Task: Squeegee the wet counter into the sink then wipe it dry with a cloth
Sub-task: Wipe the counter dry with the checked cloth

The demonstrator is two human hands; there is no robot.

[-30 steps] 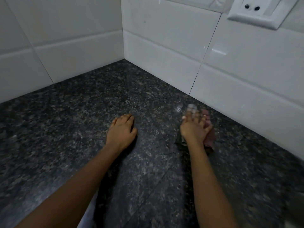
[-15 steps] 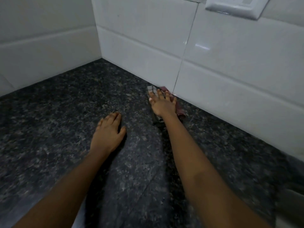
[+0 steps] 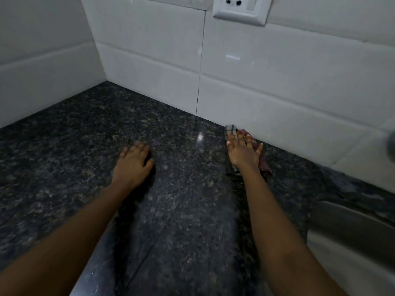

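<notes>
A dark speckled granite counter (image 3: 186, 210) fills the view, meeting white wall tiles at the back. My right hand (image 3: 242, 151) lies flat with fingers spread on a checked grey and maroon cloth (image 3: 265, 164), pressing it to the counter close to the wall. The cloth shows beyond my fingertips and at the right of my palm. My left hand (image 3: 133, 164) rests palm down on the bare counter to the left, holding nothing. The steel sink (image 3: 350, 236) edge shows at the lower right. No squeegee is in view.
White tiled walls (image 3: 149, 67) form a corner at the back left. A white socket plate (image 3: 240, 9) sits on the wall above the cloth. A blurred grey object (image 3: 391, 144) juts in at the right edge.
My right hand has slid the cloth along the foot of the wall, first away towards it, then rightwards. The view has shifted, and my left hand stays flat on the counter.
</notes>
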